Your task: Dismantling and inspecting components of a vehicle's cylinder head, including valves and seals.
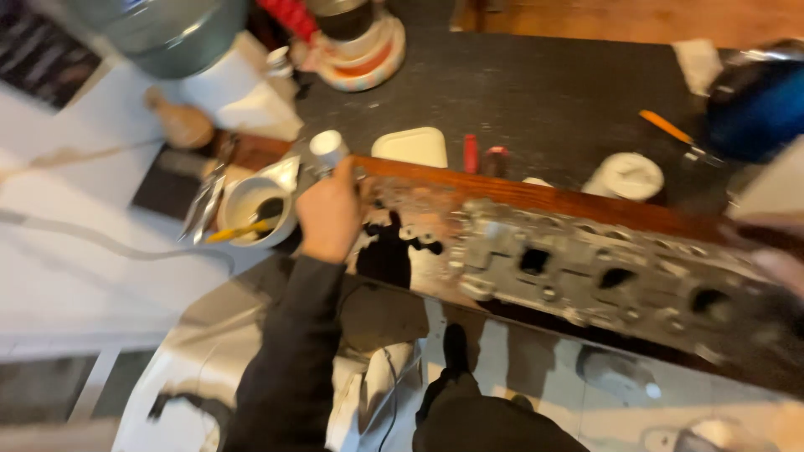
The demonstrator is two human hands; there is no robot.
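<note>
The left hand point(329, 219) is closed around a small white-capped bottle point(327, 151) at the near end of a wooden board's point(536, 197) edge, beside a white cup point(251, 205), with a metal cylinder head point(603, 276) to the right; the blurred right hand's point(779, 268) grip cannot be told.

Dark worktop point(536, 92) with a reddish wooden front edge carries a grey metal engine head point(603, 276), lying lengthwise along that edge. Behind the engine head: a white lid point(412, 145), a red tool point(471, 153), a white round tub point(626, 176), and farther back an orange-handled tool point(667, 127). Left of the engine head sits a white cup point(254, 208) with a yellow-handled brush in it.
</note>
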